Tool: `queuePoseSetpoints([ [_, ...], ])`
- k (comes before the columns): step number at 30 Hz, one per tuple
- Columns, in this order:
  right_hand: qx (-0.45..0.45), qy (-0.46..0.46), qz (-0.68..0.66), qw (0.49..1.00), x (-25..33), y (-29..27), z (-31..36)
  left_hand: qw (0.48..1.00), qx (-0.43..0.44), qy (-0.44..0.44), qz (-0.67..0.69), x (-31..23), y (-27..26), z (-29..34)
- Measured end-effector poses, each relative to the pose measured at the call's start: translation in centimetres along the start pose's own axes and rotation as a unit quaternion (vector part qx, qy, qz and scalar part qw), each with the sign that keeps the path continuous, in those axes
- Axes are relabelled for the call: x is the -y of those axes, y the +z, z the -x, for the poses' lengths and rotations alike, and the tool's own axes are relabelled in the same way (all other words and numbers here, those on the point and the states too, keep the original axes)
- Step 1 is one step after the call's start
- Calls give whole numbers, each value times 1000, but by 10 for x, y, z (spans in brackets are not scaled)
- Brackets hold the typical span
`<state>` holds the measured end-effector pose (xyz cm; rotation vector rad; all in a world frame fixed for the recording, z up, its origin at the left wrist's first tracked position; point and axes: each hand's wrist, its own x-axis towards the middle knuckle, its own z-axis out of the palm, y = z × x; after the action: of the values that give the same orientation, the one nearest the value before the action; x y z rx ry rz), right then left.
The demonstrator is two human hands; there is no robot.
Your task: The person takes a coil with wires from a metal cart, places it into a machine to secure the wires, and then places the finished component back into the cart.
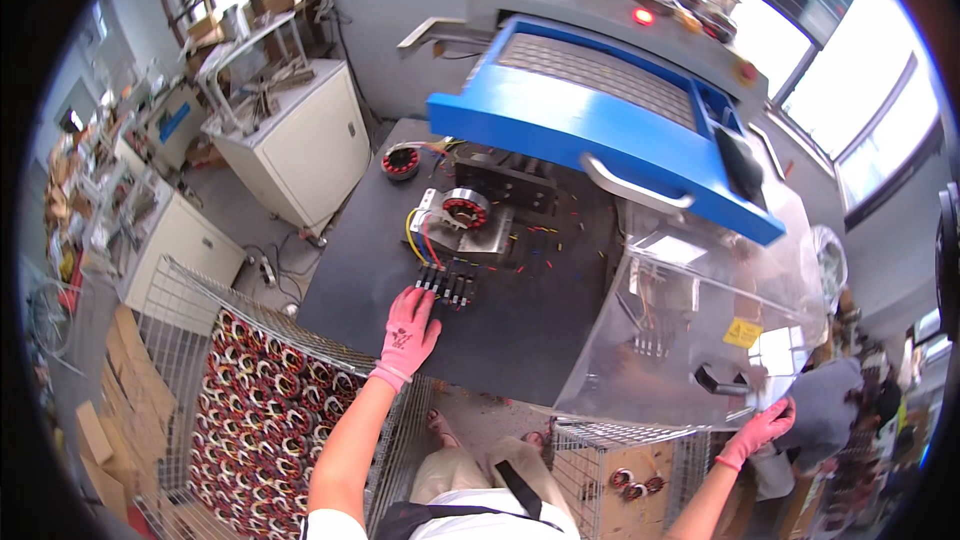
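My left hand (pixel 408 332), in a pink glove, has its fingers stretched out and their tips at a row of small black wire clips (pixel 445 284) on the dark tabletop. Yellow and red wires (pixel 418 240) run from the clips up to a motor stator (pixel 465 208) with red windings, which sits in a metal fixture (pixel 488 232). A second stator (pixel 400 162) lies at the far left of the tabletop. At the right, my gloved right hand (pixel 765 430) is closed on the lower outer edge of a clear plastic door (pixel 640 360) with a black handle (pixel 722 380).
A blue machine frame (pixel 580 130) with a white handle (pixel 635 185) overhangs the table. Left of my legs, a wire basket (pixel 270 285) holds many stators. Small wire scraps (pixel 548 264) dot the tabletop. Another person (pixel 825 405) is at the right, beyond my right hand.
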<state>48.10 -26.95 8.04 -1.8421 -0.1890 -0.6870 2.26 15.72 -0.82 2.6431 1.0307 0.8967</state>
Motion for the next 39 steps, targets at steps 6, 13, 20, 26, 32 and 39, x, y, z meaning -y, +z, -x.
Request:
queuePoseSetpoints([
  [6, 494, -343, -127, 789, 302, 142, 237, 997, -13, 38, 65, 6, 23, -10],
  [13, 669, -7, -187, 720, 280, 329, 371, 989, -5, 8, 151, 12, 24, -12],
  [20, 515, -216, -60, 827, 272, 378, 277, 983, 13, -12, 181, 13, 21, -8],
  [26, 586, -400, 80, 700, 318, 362, 274, 931, -20, -146, 334, -13, -8, -4],
  [32, 763, -259, -63, 589, 324, 188, 287, 266, -53, -319, 908, -82, -91, 26],
  [39, 850, 253, -145, 440, 303, 121, 315, 259, -122, -369, 884, -159, -118, 134],
])
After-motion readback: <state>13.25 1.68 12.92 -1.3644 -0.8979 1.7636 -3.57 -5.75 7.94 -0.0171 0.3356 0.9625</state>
